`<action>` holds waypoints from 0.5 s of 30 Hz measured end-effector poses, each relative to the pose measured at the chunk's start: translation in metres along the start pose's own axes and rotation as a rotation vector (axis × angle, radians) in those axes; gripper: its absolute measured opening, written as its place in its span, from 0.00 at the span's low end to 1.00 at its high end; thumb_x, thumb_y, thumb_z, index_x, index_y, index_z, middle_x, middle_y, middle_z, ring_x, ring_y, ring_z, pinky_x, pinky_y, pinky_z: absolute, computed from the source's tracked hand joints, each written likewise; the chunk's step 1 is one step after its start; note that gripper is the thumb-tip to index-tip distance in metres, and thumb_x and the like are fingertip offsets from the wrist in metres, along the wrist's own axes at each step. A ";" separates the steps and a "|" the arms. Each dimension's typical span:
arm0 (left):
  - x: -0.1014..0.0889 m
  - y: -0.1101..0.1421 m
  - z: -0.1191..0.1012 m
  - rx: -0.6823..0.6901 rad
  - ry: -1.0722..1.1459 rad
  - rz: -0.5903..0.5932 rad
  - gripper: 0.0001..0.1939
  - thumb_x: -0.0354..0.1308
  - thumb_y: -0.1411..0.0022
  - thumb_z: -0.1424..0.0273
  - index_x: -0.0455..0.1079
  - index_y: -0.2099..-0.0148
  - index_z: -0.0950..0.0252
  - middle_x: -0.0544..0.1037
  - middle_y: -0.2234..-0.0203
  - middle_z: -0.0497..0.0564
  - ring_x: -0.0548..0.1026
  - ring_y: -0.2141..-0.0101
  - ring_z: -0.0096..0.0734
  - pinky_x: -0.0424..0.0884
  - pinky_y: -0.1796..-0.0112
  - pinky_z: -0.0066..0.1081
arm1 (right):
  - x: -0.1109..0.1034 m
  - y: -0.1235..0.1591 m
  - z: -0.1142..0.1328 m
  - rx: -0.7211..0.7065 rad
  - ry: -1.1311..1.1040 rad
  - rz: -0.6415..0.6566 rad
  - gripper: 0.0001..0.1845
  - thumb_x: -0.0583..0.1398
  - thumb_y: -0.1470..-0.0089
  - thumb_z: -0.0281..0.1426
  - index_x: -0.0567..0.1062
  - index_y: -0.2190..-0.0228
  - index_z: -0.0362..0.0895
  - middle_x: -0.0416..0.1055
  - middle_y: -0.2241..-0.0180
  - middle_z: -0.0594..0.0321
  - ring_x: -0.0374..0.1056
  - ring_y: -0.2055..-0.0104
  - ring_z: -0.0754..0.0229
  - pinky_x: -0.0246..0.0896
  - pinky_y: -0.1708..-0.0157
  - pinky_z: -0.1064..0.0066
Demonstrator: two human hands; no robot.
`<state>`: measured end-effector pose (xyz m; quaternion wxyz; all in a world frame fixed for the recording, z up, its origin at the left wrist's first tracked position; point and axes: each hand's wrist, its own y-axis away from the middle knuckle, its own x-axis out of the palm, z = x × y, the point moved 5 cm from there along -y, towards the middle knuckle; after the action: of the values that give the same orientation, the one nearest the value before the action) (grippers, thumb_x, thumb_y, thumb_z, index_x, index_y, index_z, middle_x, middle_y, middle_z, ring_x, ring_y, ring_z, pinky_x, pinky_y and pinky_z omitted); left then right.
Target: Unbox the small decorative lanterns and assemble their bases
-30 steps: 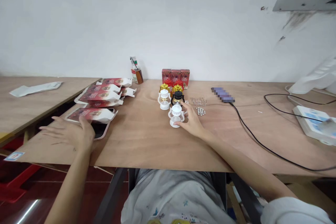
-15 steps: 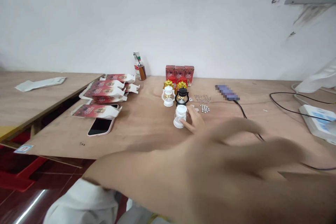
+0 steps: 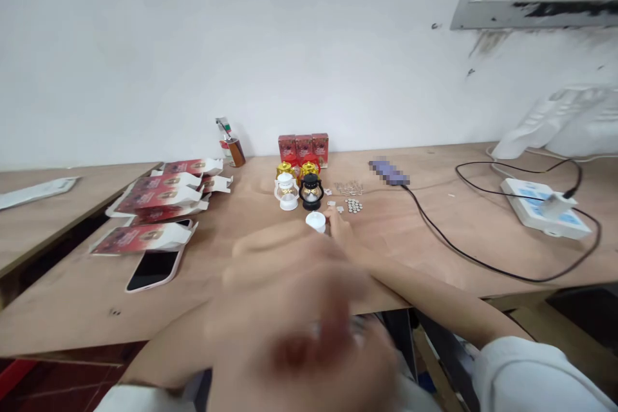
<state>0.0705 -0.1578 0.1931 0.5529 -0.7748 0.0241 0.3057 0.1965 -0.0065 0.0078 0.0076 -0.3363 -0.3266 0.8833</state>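
Note:
My left hand (image 3: 299,296) fills the lower middle of the head view, close to the camera and smeared by motion, so its fingers cannot be made out. Beyond it, my right hand (image 3: 340,226) has its fingers against the side of a small white toy lantern (image 3: 316,221). Only the lantern's top shows; my left hand covers its lower part. Just behind stand another white lantern (image 3: 288,193) and a black lantern (image 3: 311,193), both upright, with gold lanterns (image 3: 286,169) at their back. Small round button cells (image 3: 354,206) lie in a cluster to the right.
Red boxes (image 3: 304,147) stand near the wall. At left, flattened red cartons (image 3: 154,199) partly cover a phone (image 3: 153,269). Small metal pieces (image 3: 348,188) lie behind the button cells. A pixelated purple device (image 3: 389,173) has a black cable (image 3: 449,241); a power strip (image 3: 545,209) sits at right.
The camera view has swung right. My left hand has drawn back from the right side to the lower middle and now covers the lantern's lower part. My right hand is still at the white lantern.

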 end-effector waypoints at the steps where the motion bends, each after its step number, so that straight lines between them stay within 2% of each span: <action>1: 0.008 -0.003 0.016 -0.006 0.006 0.042 0.06 0.49 0.44 0.71 0.66 0.66 0.57 0.72 0.76 0.47 0.71 0.74 0.31 0.68 0.76 0.34 | -0.002 0.000 0.001 -0.013 -0.036 -0.027 0.19 0.55 0.49 0.43 0.60 0.61 0.44 0.67 0.66 0.58 0.66 0.66 0.56 0.58 0.69 0.68; 4: 0.043 0.007 0.068 0.262 -0.153 0.037 0.06 0.52 0.45 0.74 0.65 0.63 0.62 0.73 0.70 0.51 0.72 0.68 0.34 0.70 0.66 0.39 | -0.011 -0.003 0.003 -0.025 -0.175 -0.177 0.19 0.52 0.48 0.46 0.58 0.62 0.44 0.65 0.67 0.59 0.65 0.68 0.56 0.58 0.69 0.67; 7: 0.092 0.040 0.128 0.254 -0.153 0.251 0.19 0.54 0.43 0.67 0.62 0.50 0.67 0.69 0.55 0.63 0.70 0.54 0.45 0.69 0.58 0.45 | -0.019 -0.004 0.000 0.047 -0.286 -0.348 0.18 0.50 0.46 0.46 0.57 0.61 0.45 0.64 0.66 0.58 0.64 0.65 0.56 0.59 0.65 0.64; 9: 0.113 0.063 0.152 0.167 -0.093 0.312 0.32 0.58 0.45 0.61 0.53 0.42 0.67 0.63 0.49 0.67 0.65 0.48 0.49 0.67 0.52 0.47 | -0.021 -0.003 -0.003 0.108 -0.351 -0.408 0.17 0.50 0.45 0.44 0.57 0.60 0.46 0.64 0.64 0.57 0.64 0.64 0.56 0.60 0.63 0.64; 12: 0.129 0.083 0.157 0.056 0.017 0.304 0.37 0.58 0.44 0.64 0.44 0.37 0.63 0.59 0.46 0.66 0.63 0.46 0.47 0.67 0.51 0.45 | -0.019 -0.001 -0.002 0.136 -0.433 -0.415 0.16 0.50 0.44 0.43 0.55 0.59 0.46 0.64 0.63 0.57 0.64 0.64 0.57 0.61 0.62 0.65; 15: 0.132 0.085 0.151 -0.015 0.127 0.242 0.35 0.56 0.42 0.70 0.43 0.37 0.61 0.62 0.49 0.62 0.66 0.48 0.43 0.68 0.52 0.41 | -0.017 -0.001 0.000 0.108 -0.434 -0.384 0.17 0.49 0.45 0.44 0.55 0.60 0.46 0.64 0.63 0.57 0.64 0.63 0.58 0.61 0.62 0.65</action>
<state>0.0780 -0.0196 0.0251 0.5036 -0.7882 0.1500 0.3205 0.2091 -0.0097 0.0187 0.1225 -0.0707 -0.3306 0.9331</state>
